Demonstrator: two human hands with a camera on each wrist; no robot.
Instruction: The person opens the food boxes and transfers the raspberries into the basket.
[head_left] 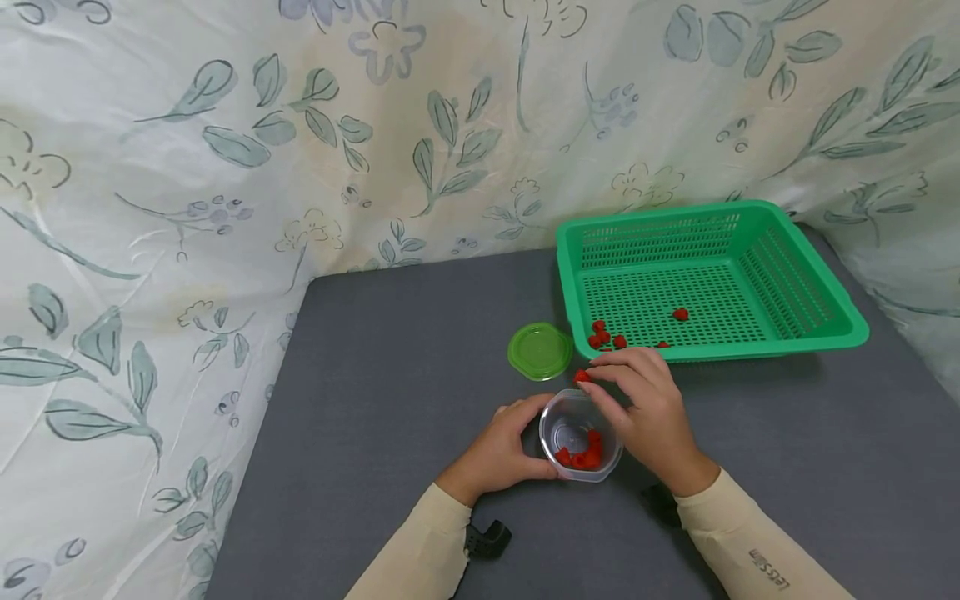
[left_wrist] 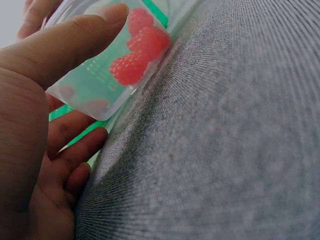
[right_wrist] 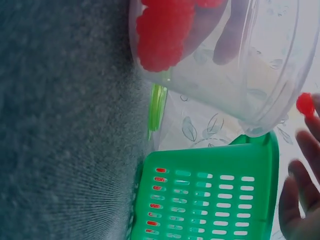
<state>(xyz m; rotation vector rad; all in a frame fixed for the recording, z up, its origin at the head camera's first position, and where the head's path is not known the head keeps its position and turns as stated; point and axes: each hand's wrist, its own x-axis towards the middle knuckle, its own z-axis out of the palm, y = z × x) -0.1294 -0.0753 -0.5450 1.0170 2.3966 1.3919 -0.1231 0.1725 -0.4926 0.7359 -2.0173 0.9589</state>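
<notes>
A clear plastic cup (head_left: pixel 561 429) stands on the table with several raspberries (head_left: pixel 588 457) lying in its bottom. My left hand (head_left: pixel 504 450) holds the cup from the left, thumb at the near side and fingers around the far side; the left wrist view shows the thumb (left_wrist: pixel 75 42) along the wall. Just beyond the cup's far rim, my right hand (head_left: pixel 651 421) pinches a single raspberry (head_left: pixel 582 377) between thumb and fingertips. That raspberry (right_wrist: pixel 305 104) also appears beside the cup's mouth in the right wrist view.
A green perforated basket (head_left: pixel 795 342) sits at the back right, with several raspberries (head_left: pixel 600 333) mostly in its near left corner. Left of it lies a round green lid (head_left: pixel 540 352). A floral cloth (head_left: pixel 420 167) hangs behind the grey table (head_left: pixel 375 400).
</notes>
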